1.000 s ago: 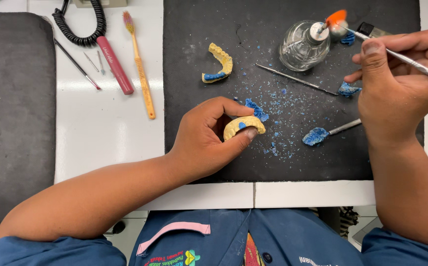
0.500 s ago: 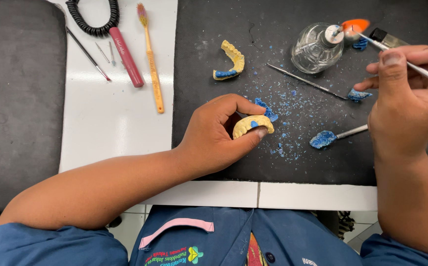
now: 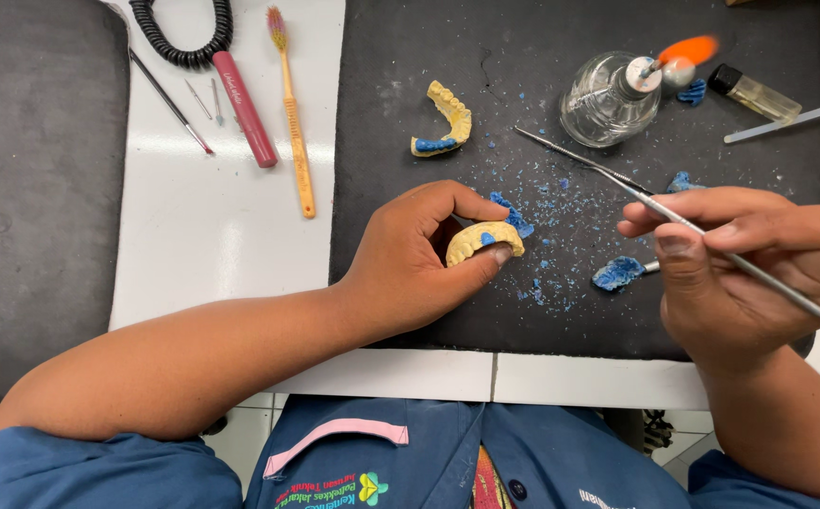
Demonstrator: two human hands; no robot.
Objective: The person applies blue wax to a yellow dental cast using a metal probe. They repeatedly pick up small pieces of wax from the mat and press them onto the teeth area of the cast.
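Yellow dental cast [image 3: 483, 241] gripped over the black mat [image 3: 410, 57].
Left hand [image 3: 410, 269] clenches it between thumb and fingers; right hand [image 3: 749, 269] pinches a thin metal instrument [image 3: 636, 188], tip pointing at the lit spirit lamp [image 3: 608, 99].

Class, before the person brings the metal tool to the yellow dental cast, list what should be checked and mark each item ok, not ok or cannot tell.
1. Yellow dental cast gripped in left hand: ok.
2. Thin metal instrument pinched in right hand: ok.
3. Instrument tip free of wax: cannot tell.
4. Flame of glass spirit lamp burning, apart from both hands: ok.
5. Black mat free of blue crumbs: not ok.
6. Second cast out of the way: ok.
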